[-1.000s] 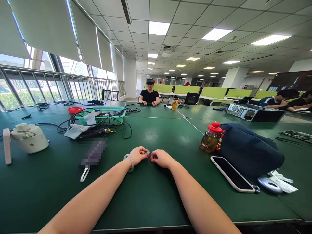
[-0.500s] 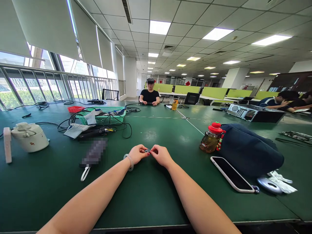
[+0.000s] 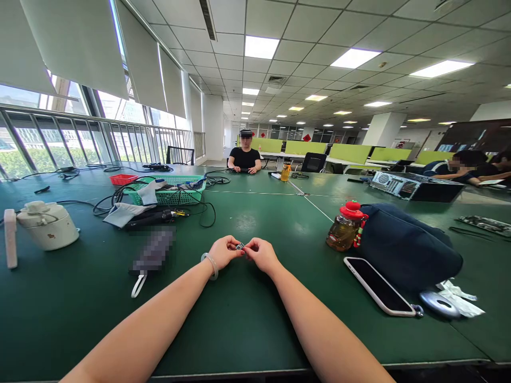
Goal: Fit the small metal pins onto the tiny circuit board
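Observation:
Between my fingertips, above the middle of the green table (image 3: 247,324), is a small silvery-grey metallic piece (image 3: 239,246); its exact kind is too small to make out. My left hand (image 3: 224,251), with a pale bangle (image 3: 211,267) on its wrist, pinches the piece from the left. From the right, my right hand (image 3: 261,254) closes thumb and forefinger at the piece's other side. Both hands are close together, fingertips almost touching, and the fingers cover most of what they hold.
Left stand a cream jug (image 3: 48,226), a blurred dark pouch (image 3: 154,252), a green basket (image 3: 171,196) with cables and a red tray (image 3: 123,179). Right are a red-lidded bottle (image 3: 345,229), a navy bag (image 3: 407,244), a phone (image 3: 379,287) and a computer case (image 3: 415,186). A person (image 3: 245,157) sits opposite.
Both hands stay together at nearly the same spot. The small piece appears slightly turned between the fingertips, showing a little more of itself. The view has shifted very slightly.

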`<state>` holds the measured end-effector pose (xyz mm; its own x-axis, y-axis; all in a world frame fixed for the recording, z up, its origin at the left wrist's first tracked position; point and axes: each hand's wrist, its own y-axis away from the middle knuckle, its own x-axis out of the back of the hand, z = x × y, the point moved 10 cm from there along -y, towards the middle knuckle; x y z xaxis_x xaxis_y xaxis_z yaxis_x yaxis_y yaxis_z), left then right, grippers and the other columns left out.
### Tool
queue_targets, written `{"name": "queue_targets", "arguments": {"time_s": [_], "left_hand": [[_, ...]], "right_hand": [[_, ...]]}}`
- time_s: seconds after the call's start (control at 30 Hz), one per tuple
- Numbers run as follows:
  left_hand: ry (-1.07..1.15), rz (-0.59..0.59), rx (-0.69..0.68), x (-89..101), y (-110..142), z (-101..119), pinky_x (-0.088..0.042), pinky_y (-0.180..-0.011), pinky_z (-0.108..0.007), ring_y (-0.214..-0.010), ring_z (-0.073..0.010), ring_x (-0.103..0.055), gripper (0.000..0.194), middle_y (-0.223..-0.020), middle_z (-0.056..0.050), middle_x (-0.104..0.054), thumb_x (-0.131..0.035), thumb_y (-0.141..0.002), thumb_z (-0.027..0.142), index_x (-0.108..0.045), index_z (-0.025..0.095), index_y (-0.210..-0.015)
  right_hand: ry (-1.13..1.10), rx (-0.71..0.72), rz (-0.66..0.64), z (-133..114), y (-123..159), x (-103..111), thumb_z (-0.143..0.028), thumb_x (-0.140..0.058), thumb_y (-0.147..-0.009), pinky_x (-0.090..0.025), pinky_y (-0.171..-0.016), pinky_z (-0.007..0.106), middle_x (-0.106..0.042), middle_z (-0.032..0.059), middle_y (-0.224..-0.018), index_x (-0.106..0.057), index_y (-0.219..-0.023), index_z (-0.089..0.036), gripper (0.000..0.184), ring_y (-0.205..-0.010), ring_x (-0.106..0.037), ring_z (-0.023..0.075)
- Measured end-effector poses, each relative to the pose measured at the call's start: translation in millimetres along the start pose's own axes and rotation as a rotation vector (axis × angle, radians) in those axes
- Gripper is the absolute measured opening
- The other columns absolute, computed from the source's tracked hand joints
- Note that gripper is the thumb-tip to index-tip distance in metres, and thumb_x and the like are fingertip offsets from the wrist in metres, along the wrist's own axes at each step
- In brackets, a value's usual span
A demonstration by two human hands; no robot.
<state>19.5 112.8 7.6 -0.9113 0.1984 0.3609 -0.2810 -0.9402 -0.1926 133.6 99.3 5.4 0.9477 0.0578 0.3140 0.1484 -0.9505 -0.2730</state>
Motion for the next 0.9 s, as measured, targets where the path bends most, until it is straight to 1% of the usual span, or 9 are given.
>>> {"name": "queue_targets", "arguments": {"time_s": [0.33, 0.4, 0.47, 0.53, 0.6, 0.7, 0.77, 0.83, 0.9], "left_hand": [[0.117, -0.025, 0.052, -2.8, 3.1, 6.6, -0.044, -0.057, -0.023, -0.057, -0.0104, -0.057, 0.032, -0.059, 0.002, -0.060, -0.074, -0.053, 0.025, -0.055, 0.013, -0.075], [0.138, -0.029, 0.054, -3.7, 2.8, 6.2, -0.045, -0.058, -0.023, -0.058, -0.0106, -0.058, 0.032, -0.060, 0.002, -0.061, -0.075, -0.053, 0.025, -0.054, 0.013, -0.075], [0.151, -0.022, 0.049, -3.3, 2.2, 5.9, -0.045, -0.059, -0.024, -0.059, -0.0112, -0.058, 0.032, -0.060, 0.002, -0.061, -0.075, -0.053, 0.026, -0.053, 0.013, -0.073], [0.144, -0.006, 0.047, -2.0, 1.6, 5.3, -0.045, -0.058, -0.024, -0.059, -0.0118, -0.059, 0.033, -0.059, 0.002, -0.061, -0.075, -0.052, 0.028, -0.053, 0.014, -0.072], [0.133, 0.013, 0.051, -0.3, 1.1, 4.3, -0.045, -0.058, -0.024, -0.059, -0.0120, -0.059, 0.034, -0.058, 0.002, -0.060, -0.076, -0.051, 0.030, -0.053, 0.014, -0.071], [0.163, 0.024, 0.067, 0.0, 1.0, 2.3, -0.044, -0.058, -0.023, -0.060, -0.0119, -0.058, 0.034, -0.059, 0.002, -0.061, -0.075, -0.051, 0.032, -0.054, 0.014, -0.072], [0.214, 0.015, 0.078, -1.4, 1.3, 1.6, -0.044, -0.060, -0.023, -0.061, -0.0114, -0.058, 0.034, -0.061, 0.001, -0.062, -0.075, -0.052, 0.032, -0.055, 0.014, -0.072], [0.263, 0.003, 0.083, -2.7, 2.1, 2.6, -0.044, -0.061, -0.023, -0.061, -0.0106, -0.057, 0.034, -0.062, 0.001, -0.062, -0.075, -0.052, 0.034, -0.055, 0.014, -0.072], [0.301, -0.010, 0.086, -3.4, 3.3, 4.3, -0.043, -0.061, -0.022, -0.061, -0.0098, -0.056, 0.035, -0.063, 0.001, -0.063, -0.075, -0.052, 0.035, -0.056, 0.013, -0.071]], "right_hand": [[-0.167, -0.015, 0.018, 2.5, -3.5, 1.7, -0.038, -0.060, -0.065, -0.048, -0.050, 0.024, -0.057, -0.0020, -0.053, -0.049, -0.065, -0.018, 0.023, -0.048, -0.055, 0.0111], [-0.170, -0.008, 0.026, 2.0, -3.9, 2.5, -0.038, -0.060, -0.064, -0.048, -0.051, 0.024, -0.058, -0.0015, -0.054, -0.051, -0.068, -0.017, 0.023, -0.049, -0.055, 0.0113], [-0.158, 0.002, 0.035, 0.2, -3.8, 3.1, -0.037, -0.059, -0.065, -0.049, -0.052, 0.025, -0.061, 0.0001, -0.060, -0.056, -0.076, -0.016, 0.024, -0.052, -0.057, 0.0117], [-0.130, 0.011, 0.046, -2.7, -2.9, 3.9, -0.036, -0.057, -0.068, -0.050, -0.055, 0.026, -0.065, 0.0023, -0.068, -0.060, -0.085, -0.015, 0.027, -0.054, -0.058, 0.0120], [-0.084, 0.023, 0.063, -7.3, -1.4, 5.6, -0.036, -0.054, -0.071, -0.050, -0.058, 0.026, -0.066, 0.0036, -0.073, -0.064, -0.089, -0.016, 0.028, -0.056, -0.058, 0.0122], [-0.002, 0.058, 0.107, -17.1, 2.3, 10.9, -0.033, -0.054, -0.073, -0.049, -0.061, 0.028, -0.067, 0.0033, -0.075, -0.067, -0.087, -0.018, 0.024, -0.058, -0.058, 0.0132], [0.045, 0.090, 0.139, -24.8, 5.4, 15.1, -0.030, -0.055, -0.074, -0.048, -0.067, 0.029, -0.067, 0.0032, -0.078, -0.068, -0.084, -0.020, 0.019, -0.064, -0.058, 0.0146], [0.134, 0.167, 0.156, -36.5, 8.9, 17.3, -0.027, -0.055, -0.075, -0.046, -0.073, 0.029, -0.067, 0.0033, -0.081, -0.068, -0.082, -0.021, 0.016, -0.073, -0.059, 0.0157], [0.260, 0.276, 0.156, -49.7, 13.1, 16.1, -0.025, -0.053, -0.078, -0.045, -0.075, 0.028, -0.066, 0.0035, -0.082, -0.067, -0.082, -0.021, 0.016, -0.077, -0.058, 0.0153]]}}
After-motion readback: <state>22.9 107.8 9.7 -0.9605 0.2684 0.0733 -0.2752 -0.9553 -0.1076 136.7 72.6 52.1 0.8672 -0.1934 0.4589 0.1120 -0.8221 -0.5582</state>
